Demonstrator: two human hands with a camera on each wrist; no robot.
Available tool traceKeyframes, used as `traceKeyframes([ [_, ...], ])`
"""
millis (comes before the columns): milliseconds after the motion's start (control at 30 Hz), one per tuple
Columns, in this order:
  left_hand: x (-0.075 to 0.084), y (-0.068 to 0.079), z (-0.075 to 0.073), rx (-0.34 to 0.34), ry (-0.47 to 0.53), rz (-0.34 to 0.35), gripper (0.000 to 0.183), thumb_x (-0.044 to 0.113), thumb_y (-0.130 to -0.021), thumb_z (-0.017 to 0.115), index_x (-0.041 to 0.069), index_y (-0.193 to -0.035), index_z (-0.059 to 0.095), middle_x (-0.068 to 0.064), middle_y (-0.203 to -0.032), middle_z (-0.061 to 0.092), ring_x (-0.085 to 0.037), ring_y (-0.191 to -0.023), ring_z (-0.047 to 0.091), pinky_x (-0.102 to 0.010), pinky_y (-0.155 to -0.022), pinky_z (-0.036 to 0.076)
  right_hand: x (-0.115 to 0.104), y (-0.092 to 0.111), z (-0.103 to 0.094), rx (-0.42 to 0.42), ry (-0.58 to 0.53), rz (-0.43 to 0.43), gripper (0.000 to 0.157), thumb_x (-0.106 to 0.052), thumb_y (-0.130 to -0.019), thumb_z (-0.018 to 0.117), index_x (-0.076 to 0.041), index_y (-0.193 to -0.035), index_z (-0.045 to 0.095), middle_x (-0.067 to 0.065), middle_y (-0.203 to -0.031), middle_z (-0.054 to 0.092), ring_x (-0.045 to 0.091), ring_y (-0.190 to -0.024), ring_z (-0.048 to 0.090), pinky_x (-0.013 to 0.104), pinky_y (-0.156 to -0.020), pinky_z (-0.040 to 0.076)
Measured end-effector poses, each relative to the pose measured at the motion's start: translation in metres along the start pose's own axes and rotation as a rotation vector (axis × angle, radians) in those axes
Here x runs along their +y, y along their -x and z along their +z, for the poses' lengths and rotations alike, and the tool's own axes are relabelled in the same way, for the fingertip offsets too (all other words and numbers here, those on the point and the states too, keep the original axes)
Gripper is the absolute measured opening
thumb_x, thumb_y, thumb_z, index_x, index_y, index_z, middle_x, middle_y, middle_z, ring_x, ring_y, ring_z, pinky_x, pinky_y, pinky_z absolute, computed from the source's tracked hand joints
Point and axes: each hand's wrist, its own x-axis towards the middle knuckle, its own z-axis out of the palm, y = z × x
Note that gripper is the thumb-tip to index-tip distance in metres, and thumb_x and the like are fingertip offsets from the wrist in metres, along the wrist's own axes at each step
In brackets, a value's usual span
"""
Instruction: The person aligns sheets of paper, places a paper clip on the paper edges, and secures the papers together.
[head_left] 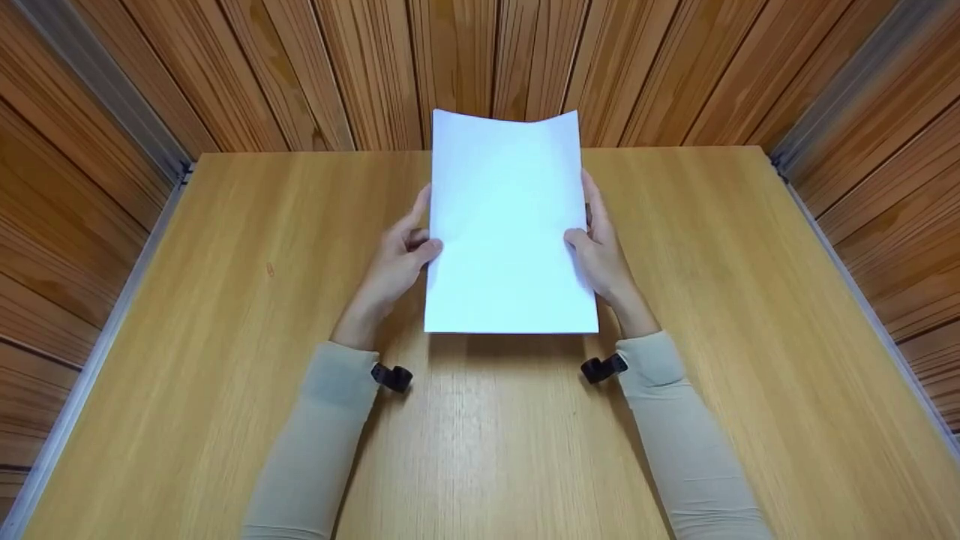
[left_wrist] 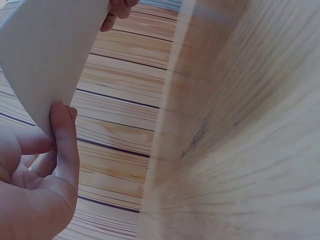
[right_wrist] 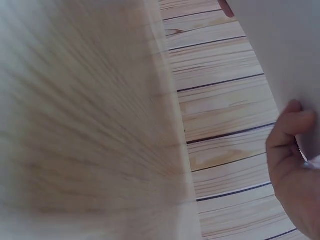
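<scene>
A white sheet of paper (head_left: 506,225) is held up over the table, its top edge sagging in the middle between two raised corners. My left hand (head_left: 401,259) pinches its left edge, thumb on the front and fingers behind. On the opposite edge my right hand (head_left: 602,255) grips in the same way. The left wrist view shows the underside of the paper (left_wrist: 52,55) with fingers of the left hand (left_wrist: 45,175) pressed against it. In the right wrist view, curled fingers of the right hand (right_wrist: 292,160) hold the paper (right_wrist: 285,45) at its edge.
The wooden table (head_left: 225,337) spreads beneath both arms. A plank wall (head_left: 375,67) stands behind it, with more plank walls at left and right. Metal rails (head_left: 120,315) run along the table's sides. A small orange mark (head_left: 271,269) shows on the left part of the tabletop.
</scene>
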Motion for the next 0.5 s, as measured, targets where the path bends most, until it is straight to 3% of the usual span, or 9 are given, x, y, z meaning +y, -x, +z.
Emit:
traceKeyframes([
  [167,0.0010,0.0000,0.0006,-0.002,-0.002,-0.004,0.073,0.005,-0.109,0.056,0.036,-0.168,0.027,-0.012,-0.145,0.063,-0.027,-0.111,0.064,-0.033,-0.095,0.053,0.0014,0.0002,0.0026,0.048,0.032,-0.021,0.077,0.009,-0.100,0.034,-0.012,-0.171,0.014,0.001,-0.178,0.013,0.016,-0.161,0.020,0.040,-0.131,0.019],
  [433,0.0007,-0.0008,0.0015,-0.010,-0.003,0.010,0.074,0.002,-0.109,0.055,0.034,-0.169,0.026,-0.017,-0.108,0.068,-0.022,-0.091,0.055,-0.033,-0.080,0.047,0.0019,0.0012,0.0039,0.081,0.084,0.005,0.073,0.004,-0.103,0.034,-0.013,-0.171,0.015,0.001,-0.178,0.017,0.017,-0.152,0.034,0.034,-0.122,0.031],
  [500,0.0006,-0.0009,0.0017,-0.013,-0.003,0.019,0.075,0.001,-0.108,0.055,0.033,-0.169,0.025,-0.016,-0.108,0.068,-0.021,-0.090,0.054,-0.033,-0.080,0.045,0.0019,0.0008,0.0044,0.095,0.106,0.009,0.072,0.004,-0.103,0.034,-0.012,-0.171,0.015,0.004,-0.177,0.019,0.018,-0.149,0.037,0.032,-0.117,0.034],
])
